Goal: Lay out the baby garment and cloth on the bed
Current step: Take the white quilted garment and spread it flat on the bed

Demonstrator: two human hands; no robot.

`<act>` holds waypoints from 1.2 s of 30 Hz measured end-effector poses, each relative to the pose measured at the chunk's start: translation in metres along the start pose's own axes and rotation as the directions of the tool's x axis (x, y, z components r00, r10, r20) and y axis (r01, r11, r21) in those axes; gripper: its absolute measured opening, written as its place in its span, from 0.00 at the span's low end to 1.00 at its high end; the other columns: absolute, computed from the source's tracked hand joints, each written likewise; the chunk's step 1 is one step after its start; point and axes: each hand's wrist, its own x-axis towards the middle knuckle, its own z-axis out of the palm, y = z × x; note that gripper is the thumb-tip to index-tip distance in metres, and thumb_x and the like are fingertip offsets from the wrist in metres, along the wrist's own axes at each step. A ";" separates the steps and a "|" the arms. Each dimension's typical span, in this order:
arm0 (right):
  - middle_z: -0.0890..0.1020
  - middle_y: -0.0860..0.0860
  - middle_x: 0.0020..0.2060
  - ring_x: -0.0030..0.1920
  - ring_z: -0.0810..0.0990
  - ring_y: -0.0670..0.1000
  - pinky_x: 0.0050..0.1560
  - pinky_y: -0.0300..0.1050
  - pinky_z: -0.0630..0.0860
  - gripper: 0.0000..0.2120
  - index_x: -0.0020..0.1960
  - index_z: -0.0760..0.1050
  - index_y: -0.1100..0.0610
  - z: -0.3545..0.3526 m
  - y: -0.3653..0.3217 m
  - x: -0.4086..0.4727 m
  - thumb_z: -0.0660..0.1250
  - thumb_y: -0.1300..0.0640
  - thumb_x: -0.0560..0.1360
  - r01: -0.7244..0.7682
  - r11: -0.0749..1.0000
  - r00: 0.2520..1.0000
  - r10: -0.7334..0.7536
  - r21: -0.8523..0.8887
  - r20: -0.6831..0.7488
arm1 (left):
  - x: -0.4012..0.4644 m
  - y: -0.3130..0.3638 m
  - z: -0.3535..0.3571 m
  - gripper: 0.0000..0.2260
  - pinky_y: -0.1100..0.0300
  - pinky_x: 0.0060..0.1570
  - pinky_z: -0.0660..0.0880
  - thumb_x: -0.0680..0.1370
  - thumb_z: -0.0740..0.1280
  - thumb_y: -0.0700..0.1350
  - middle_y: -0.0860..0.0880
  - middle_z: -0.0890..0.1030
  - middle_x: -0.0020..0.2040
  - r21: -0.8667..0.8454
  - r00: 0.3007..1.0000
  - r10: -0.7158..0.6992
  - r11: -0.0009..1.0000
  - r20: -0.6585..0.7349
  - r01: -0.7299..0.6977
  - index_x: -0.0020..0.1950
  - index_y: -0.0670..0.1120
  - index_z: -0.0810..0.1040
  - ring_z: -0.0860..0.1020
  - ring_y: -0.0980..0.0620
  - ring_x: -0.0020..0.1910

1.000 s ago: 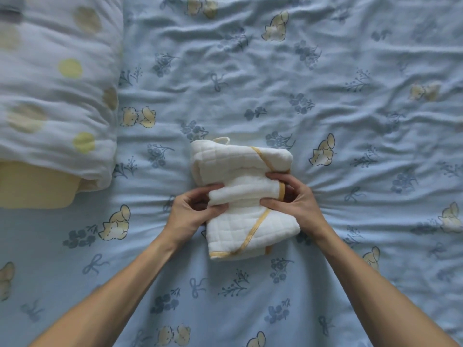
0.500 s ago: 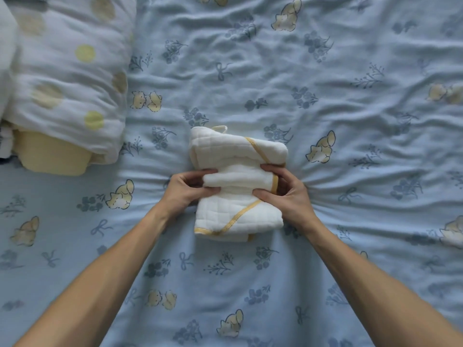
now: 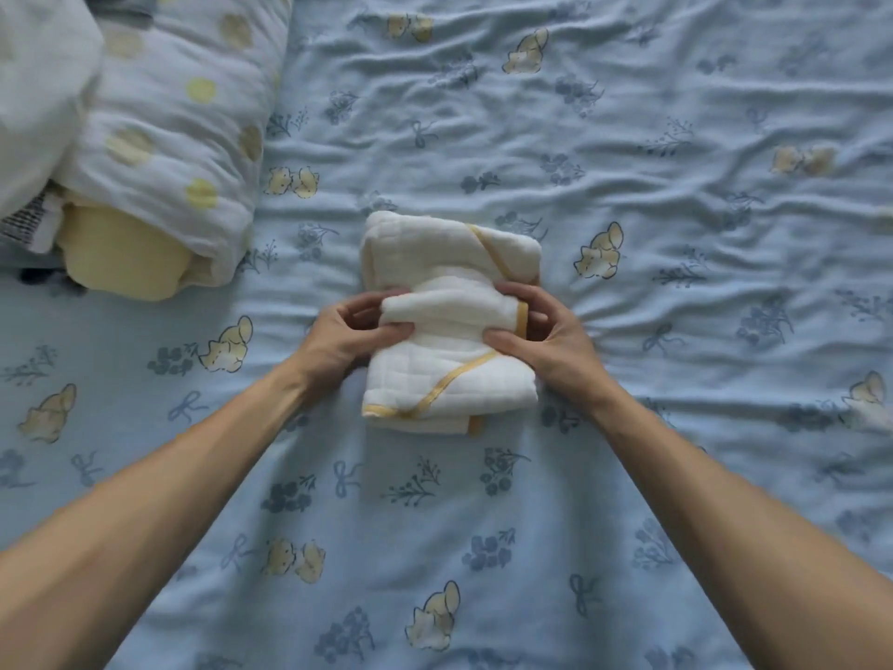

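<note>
The folded white quilted muslin cloth with mustard-yellow binding (image 3: 447, 326) sits on the pale blue bed sheet printed with bunnies and bows (image 3: 676, 234), squarely between both hands, and it's not laid out yet, just a thick bundle. A raised fold runs crosswise over its middle, and that's where the grip is: the left hand (image 3: 345, 333) pinches the fold's left end, thumb on top and fingers tucked behind, while the right hand (image 3: 541, 338) pinches the right end by the yellow edge, fingers curled round it. Each grip is closed on fabric, neither slack. The bundle's long axis runs away from the person, so half lies beyond the grips and half lies nearer the wrists. Both hands look equally near, one per side, so my read is that the next move is a symmetrical lift or spread outward to open that fold. Far off beyond the left grip rests a white padded quilt with yellow dots (image 3: 179, 123).
</note>
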 end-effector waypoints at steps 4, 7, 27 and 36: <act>0.85 0.56 0.47 0.45 0.84 0.50 0.43 0.40 0.80 0.24 0.63 0.75 0.51 -0.017 -0.043 -0.013 0.73 0.65 0.70 0.100 0.994 0.995 -0.099 -0.042 0.020 | -0.004 0.050 0.013 0.26 0.59 0.49 0.79 0.63 0.79 0.43 0.48 0.80 0.61 -0.048 0.953 0.140 0.990 0.269 -0.132 0.60 0.53 0.80 0.80 0.49 0.58; 0.85 0.52 0.44 0.44 0.84 0.49 0.43 0.40 0.80 0.22 0.62 0.75 0.50 -0.036 -0.083 -0.010 0.73 0.64 0.70 0.242 0.969 0.969 -0.244 -0.056 -0.043 | 0.011 0.090 0.040 0.23 0.58 0.52 0.78 0.70 0.75 0.38 0.49 0.79 0.63 -0.130 0.894 0.297 0.955 0.336 -0.268 0.63 0.52 0.78 0.78 0.50 0.60; 0.82 0.53 0.45 0.43 0.82 0.48 0.44 0.39 0.80 0.18 0.59 0.76 0.47 -0.109 -0.060 0.031 0.74 0.58 0.71 0.095 0.863 0.952 -0.225 -0.497 -0.208 | 0.086 0.034 0.030 0.28 0.63 0.36 0.80 0.73 0.72 0.50 0.52 0.80 0.50 0.465 0.896 0.445 0.796 -0.017 -0.387 0.71 0.56 0.67 0.82 0.58 0.44; 0.83 0.46 0.35 0.35 0.79 0.42 0.39 0.32 0.75 0.21 0.60 0.78 0.49 -0.100 -0.060 0.019 0.74 0.55 0.67 0.108 0.942 0.969 -0.172 -0.317 -0.180 | 0.113 0.019 -0.005 0.23 0.68 0.37 0.77 0.63 0.78 0.47 0.54 0.83 0.41 0.182 0.939 0.345 0.924 -0.008 -0.338 0.57 0.58 0.80 0.81 0.59 0.38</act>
